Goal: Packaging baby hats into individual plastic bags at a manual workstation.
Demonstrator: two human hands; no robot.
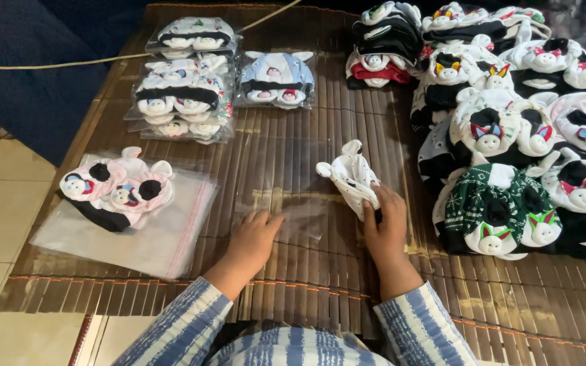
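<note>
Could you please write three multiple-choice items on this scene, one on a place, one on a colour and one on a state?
1. Where does the pink set lie?
A. on the stack of clear bags
B. on the floor tiles
C. on the right-hand pile

2. What colour is the set in the right hand?
A. green
B. white with dots
C. red

3. What is the left hand doing?
A. hanging in the air
B. gripping the cord
C. pressing flat on a clear bag

Answers:
1 A, plastic shows under and around it.
2 B, the white set is speckled.
3 C, its fingers rest on the plastic.
</note>
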